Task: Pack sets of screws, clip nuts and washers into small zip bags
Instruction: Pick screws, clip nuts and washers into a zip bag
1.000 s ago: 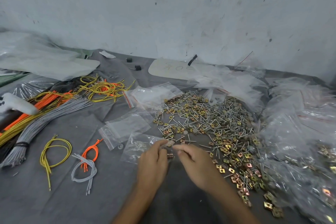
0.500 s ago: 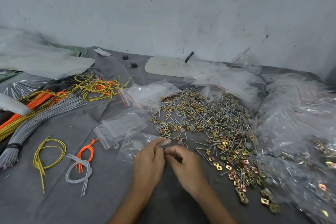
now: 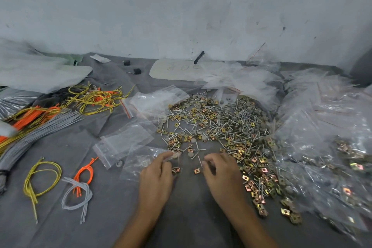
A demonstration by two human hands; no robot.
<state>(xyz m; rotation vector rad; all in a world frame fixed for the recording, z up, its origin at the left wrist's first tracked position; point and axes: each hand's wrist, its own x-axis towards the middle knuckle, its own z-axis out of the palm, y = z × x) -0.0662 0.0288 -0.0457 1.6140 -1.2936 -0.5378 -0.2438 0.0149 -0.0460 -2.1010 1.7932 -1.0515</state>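
A heap of screws, brass clip nuts and grey washers (image 3: pixel 221 127) lies on the grey cloth (image 3: pixel 187 217). My left hand (image 3: pixel 157 177) pinches a small bunch of screws (image 3: pixel 173 155) at its fingertips, just over a clear zip bag (image 3: pixel 138 162); a clip nut (image 3: pixel 176 170) lies by its thumb. My right hand (image 3: pixel 221 177) has curled fingers whose tips sit next to a loose screw (image 3: pixel 199 161) and a clip nut (image 3: pixel 196 171). Whether it pinches anything is unclear. More empty zip bags (image 3: pixel 124 141) lie to the left.
Filled and loose plastic bags (image 3: pixel 322 137) pile up on the right. Yellow, orange and grey cable bundles (image 3: pixel 40 119) cover the left, with small loops (image 3: pixel 77 191) nearer me. A white board (image 3: pixel 177 69) lies by the wall behind.
My hands were together at one spot, fingertips meeting. They have parted: the left keeps the screws by the bag, the right has moved right toward the heap's near edge.
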